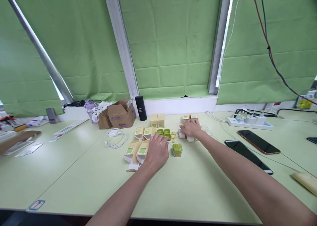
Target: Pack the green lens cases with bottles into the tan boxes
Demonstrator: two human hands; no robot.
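Note:
My left hand (158,150) rests low over the table, its fingers stretched forward and slightly bent, with nothing visible in them. Beside it on the left stand several cream paper boxes (133,151) with green labels. Just past its fingertips are green square lids (166,132). A small clear container with a green lid (177,150) sits right of that hand. My right hand (192,128) reaches down over pinkish-white blocks (181,134), fingers curled; what they grip is hidden. Directly behind it are more cream boxes (186,118). Small yellow pieces (173,136) lie between the hands.
At the back are a cardboard box (122,114), a black cylinder (141,108) and a purple bottle (90,110). A coiled white charger cable (116,138) lies left. Two phones (249,156) and a power strip (250,122) occupy the right. Another person's hand (27,135) is far left.

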